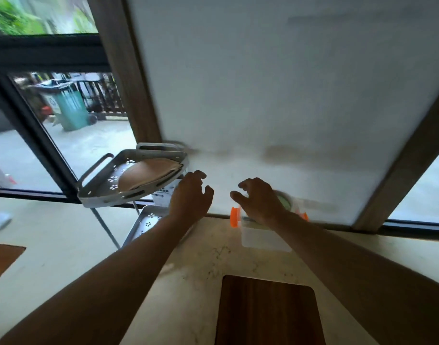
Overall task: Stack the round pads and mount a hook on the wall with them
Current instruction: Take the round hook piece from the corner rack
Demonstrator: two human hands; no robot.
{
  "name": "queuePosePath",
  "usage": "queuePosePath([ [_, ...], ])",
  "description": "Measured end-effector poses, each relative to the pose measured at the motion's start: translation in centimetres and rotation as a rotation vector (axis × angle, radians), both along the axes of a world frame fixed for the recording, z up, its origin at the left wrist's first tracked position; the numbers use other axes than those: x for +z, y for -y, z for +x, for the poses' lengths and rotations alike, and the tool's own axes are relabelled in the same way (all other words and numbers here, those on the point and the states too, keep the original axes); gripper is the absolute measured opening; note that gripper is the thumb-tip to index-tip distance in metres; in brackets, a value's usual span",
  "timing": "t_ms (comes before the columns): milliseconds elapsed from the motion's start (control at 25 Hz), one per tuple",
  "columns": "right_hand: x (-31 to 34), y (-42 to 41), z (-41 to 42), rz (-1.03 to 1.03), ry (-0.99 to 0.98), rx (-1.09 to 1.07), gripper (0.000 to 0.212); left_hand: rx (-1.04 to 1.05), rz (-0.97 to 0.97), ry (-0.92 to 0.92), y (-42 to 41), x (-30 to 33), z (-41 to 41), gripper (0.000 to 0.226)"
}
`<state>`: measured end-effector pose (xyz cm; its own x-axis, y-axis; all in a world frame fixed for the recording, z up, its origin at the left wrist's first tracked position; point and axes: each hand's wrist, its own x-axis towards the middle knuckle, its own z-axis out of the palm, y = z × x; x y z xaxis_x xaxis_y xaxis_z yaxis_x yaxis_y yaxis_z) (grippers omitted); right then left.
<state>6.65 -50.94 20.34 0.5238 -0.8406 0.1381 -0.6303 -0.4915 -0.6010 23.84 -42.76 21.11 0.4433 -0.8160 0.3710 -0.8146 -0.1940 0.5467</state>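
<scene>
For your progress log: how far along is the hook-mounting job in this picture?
Done: nothing visible; the white wall panel shows no hook. In hand: nothing; the left hand and right hand are both open near the clear container. Left: stacking pads, mounting the hook; neither can be made out.

A white wall panel (275, 83) framed in brown wood rises behind the pale marbled worktop (193, 270). Dark-framed windows (39, 120) at left admit daylight onto a paved yard with a green bin (70, 108).
</scene>
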Motion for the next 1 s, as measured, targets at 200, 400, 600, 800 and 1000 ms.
queuePosePath([
  [200, 3.7, -4.7, 4.6, -0.047, 0.016, 0.091, 0.028, 0.056, -0.068, 0.087, -5.9, 4.0, 4.4, 0.025],
  [400, 4.1, -7.2, 9.7, -0.078, -0.041, 0.190, 0.048, 0.140, 0.031, 0.162, -9.1, 4.9, 8.8, 0.036],
  [600, 2.8, -6.8, 14.4, 0.048, 0.037, 0.133, 0.047, 0.122, 0.112, 0.172, -8.9, 3.8, 11.9, 0.048],
  [800, 1.4, -4.4, 17.9, 0.428, 0.305, -0.079, 0.045, 0.053, 0.129, 0.165, -6.3, 2.3, 13.4, 0.041],
  [1000, 0.6, -2.9, 20.7, 0.402, 0.382, -0.167, 0.037, 0.034, -0.035, 0.162, -4.6, 0.9, 13.4, 0.015],
])
